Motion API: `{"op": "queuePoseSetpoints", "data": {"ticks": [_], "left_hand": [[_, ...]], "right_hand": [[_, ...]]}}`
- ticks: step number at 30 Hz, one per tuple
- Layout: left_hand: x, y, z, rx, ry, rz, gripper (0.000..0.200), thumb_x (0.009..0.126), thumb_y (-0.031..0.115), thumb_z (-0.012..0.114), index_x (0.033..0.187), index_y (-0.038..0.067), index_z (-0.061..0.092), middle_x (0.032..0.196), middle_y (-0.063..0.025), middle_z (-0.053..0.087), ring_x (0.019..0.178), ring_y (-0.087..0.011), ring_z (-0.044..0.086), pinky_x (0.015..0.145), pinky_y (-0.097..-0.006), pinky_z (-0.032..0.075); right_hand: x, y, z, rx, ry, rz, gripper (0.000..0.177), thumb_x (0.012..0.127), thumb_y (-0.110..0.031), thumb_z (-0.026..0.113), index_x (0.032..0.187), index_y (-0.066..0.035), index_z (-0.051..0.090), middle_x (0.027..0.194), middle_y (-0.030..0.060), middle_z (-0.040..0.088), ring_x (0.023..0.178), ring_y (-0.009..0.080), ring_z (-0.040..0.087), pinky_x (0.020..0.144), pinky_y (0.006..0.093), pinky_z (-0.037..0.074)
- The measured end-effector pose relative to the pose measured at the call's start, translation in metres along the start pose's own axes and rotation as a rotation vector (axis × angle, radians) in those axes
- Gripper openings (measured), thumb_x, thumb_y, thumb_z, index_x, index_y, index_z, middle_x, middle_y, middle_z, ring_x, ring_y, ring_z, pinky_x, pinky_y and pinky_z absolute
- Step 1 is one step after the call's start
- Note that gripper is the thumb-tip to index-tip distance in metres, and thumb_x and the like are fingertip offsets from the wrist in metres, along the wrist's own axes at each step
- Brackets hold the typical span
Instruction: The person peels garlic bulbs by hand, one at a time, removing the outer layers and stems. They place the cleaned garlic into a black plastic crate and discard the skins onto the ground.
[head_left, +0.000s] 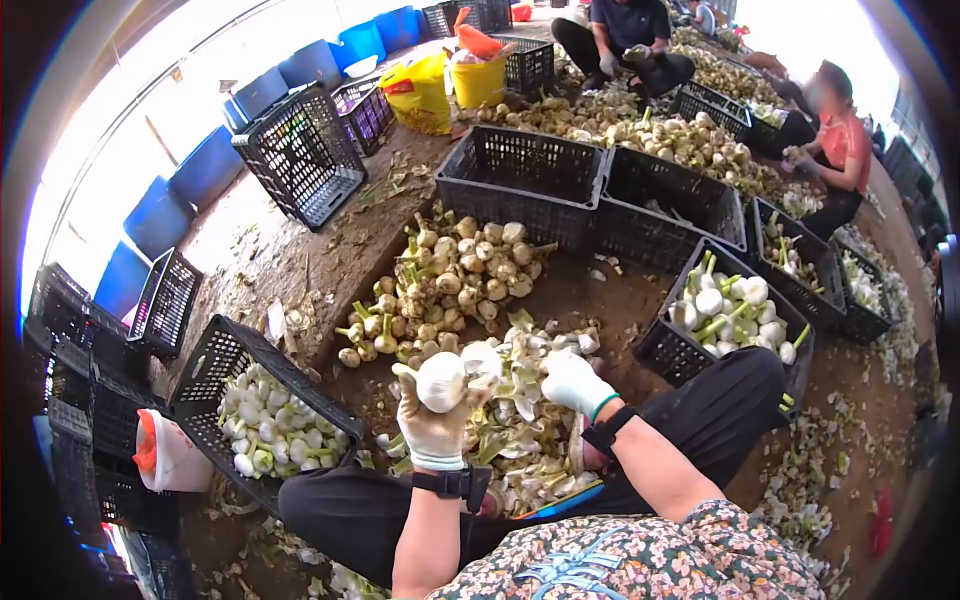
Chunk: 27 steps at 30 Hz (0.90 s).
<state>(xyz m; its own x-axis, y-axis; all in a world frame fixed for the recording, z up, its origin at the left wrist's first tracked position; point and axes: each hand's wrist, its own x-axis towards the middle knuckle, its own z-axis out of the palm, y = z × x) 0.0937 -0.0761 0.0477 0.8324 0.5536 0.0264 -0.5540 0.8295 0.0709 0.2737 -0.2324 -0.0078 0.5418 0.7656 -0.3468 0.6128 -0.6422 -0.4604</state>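
Past the floral shirt (640, 560), the gloved left hand (432, 425) is clamped on a garlic bulb (441, 381) above the heap of peelings (520, 455), the right hand (573, 382) curled shut just beside it; a loose grip could drop the bulb among the waste.

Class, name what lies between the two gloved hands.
Head view: a heap of pale trimmed leaves lies between the left hand, gripping a white bulb, and the right hand.

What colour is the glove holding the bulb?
White, on the left hand gripping the bulb; head view.
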Motion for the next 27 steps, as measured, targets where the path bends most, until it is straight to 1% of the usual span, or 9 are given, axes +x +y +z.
{"op": "queuePoseSetpoints", "data": {"ticks": [2,5,8,13,15,18,20,23,27], "left_hand": [[0.001,0.006,0.009,0.038,0.012,-0.042,0.039,0.093,0.033,0.065,0.122,0.007,0.064,0.137,-0.0170,0.057,0.129,-0.0361,0.051,0.105,-0.0544,0.043],[0.004,0.003,-0.006,0.158,0.269,0.087,0.028,0.095,0.034,0.063,0.114,0.014,0.068,0.118,-0.0058,0.068,0.116,-0.0266,0.058,0.098,-0.0482,0.046],[0.005,-0.005,-0.017,0.224,0.251,0.017,0.034,0.096,0.037,0.061,0.117,0.012,0.066,0.119,-0.0076,0.067,0.112,-0.0264,0.060,0.096,-0.0474,0.047],[0.017,0.008,-0.070,0.595,0.286,0.160,0.051,0.099,0.042,0.054,0.129,0.000,0.056,0.130,-0.0124,0.061,0.116,-0.0256,0.059,0.098,-0.0423,0.050],[0.024,0.024,-0.087,0.087,0.229,0.106,0.051,0.098,0.038,0.056,0.131,0.000,0.054,0.136,-0.0144,0.057,0.125,-0.0309,0.053,0.107,-0.0515,0.041],[0.028,0.017,-0.062,0.289,0.308,0.228,0.051,0.101,0.042,0.050,0.130,0.000,0.053,0.127,-0.0129,0.062,0.117,-0.0302,0.058,0.103,-0.0463,0.046],[0.021,0.000,-0.040,0.274,0.209,0.181,0.047,0.101,0.041,0.050,0.129,0.003,0.055,0.130,-0.0120,0.060,0.122,-0.0269,0.055,0.106,-0.0484,0.043],[0.016,-0.043,-0.017,0.800,0.231,0.105,0.043,0.103,0.039,0.047,0.132,0.007,0.052,0.133,-0.0063,0.058,0.111,-0.0205,0.061,0.099,-0.0364,0.049],[0.018,-0.045,-0.025,0.903,0.202,0.151,0.050,0.103,0.041,0.046,0.142,0.009,0.043,0.137,-0.0106,0.052,0.123,-0.0231,0.050,0.110,-0.0389,0.037]], "right_hand": [[-0.008,-0.011,0.003,0.090,0.171,-0.088,0.038,0.083,-0.021,0.063,0.118,-0.004,0.066,0.107,0.0225,0.068,0.098,0.0371,0.065,0.086,0.0457,0.050],[-0.026,-0.065,-0.029,1.377,0.180,-0.338,0.042,0.085,-0.008,0.074,0.125,-0.003,0.063,0.129,0.0091,0.061,0.110,0.0202,0.061,0.094,0.0335,0.051],[-0.022,-0.086,-0.040,1.175,0.254,-0.676,0.037,0.081,-0.008,0.077,0.116,-0.005,0.066,0.119,0.0068,0.064,0.107,0.0177,0.059,0.095,0.0314,0.050],[-0.023,-0.082,-0.015,1.042,-0.074,-0.418,0.016,0.086,-0.013,0.074,0.096,-0.001,0.070,0.084,0.0080,0.071,0.078,0.0138,0.063,0.074,0.0313,0.051],[-0.034,-0.077,-0.008,0.902,-0.235,-0.545,0.018,0.085,-0.017,0.074,0.095,-0.002,0.071,0.079,0.0103,0.070,0.072,0.0155,0.061,0.073,0.0321,0.051],[-0.020,-0.046,0.015,-0.064,-0.022,-0.337,0.056,0.078,-0.031,0.078,0.127,-0.006,0.063,0.112,0.0196,0.064,0.103,0.0281,0.061,0.091,0.0371,0.048],[-0.021,-0.047,0.007,0.486,0.183,-0.107,0.068,0.083,-0.043,0.075,0.138,-0.009,0.053,0.125,0.0198,0.058,0.117,0.0322,0.057,0.094,0.0431,0.049],[-0.006,-0.052,0.002,2.184,-0.285,-0.243,0.048,0.096,-0.042,0.060,0.133,-0.012,0.054,0.129,0.0126,0.060,0.109,0.0273,0.064,0.085,0.0499,0.056],[0.001,-0.017,-0.048,2.371,0.170,-0.022,0.040,0.102,-0.043,0.046,0.116,-0.009,0.061,0.111,0.0105,0.068,0.099,0.0282,0.066,0.083,0.0473,0.058]]}}
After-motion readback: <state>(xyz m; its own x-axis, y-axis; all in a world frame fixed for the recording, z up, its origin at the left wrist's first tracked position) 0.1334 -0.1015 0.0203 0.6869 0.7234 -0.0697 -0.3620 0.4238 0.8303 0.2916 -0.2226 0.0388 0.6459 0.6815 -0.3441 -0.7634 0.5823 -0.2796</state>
